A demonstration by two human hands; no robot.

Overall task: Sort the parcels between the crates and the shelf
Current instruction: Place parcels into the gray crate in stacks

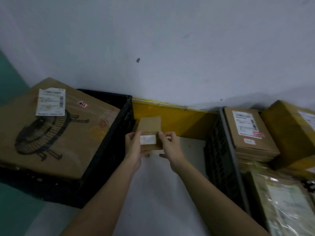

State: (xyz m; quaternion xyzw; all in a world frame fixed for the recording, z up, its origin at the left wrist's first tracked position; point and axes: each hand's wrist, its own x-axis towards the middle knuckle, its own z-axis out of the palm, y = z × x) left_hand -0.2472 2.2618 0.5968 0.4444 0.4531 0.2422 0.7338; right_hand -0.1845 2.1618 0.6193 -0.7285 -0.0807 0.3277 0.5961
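Observation:
A small brown cardboard parcel (149, 128) with a white label on its near face is held in mid-air between two crates. My left hand (134, 149) grips its left side and my right hand (170, 147) grips its right side. On the left stands a black crate (117, 120), and a large brown box (56, 128) printed with a fan drawing lies across it. On the right a grey-rimmed black crate (226, 147) holds several labelled cardboard parcels (247, 130). No shelf is in view.
A white wall rises behind, with a yellow skirting band (173, 116) at its foot. Pale floor (153, 193) lies between the crates. A yellow-taped box (293, 130) and plastic-wrapped packets (286, 201) sit at the far right.

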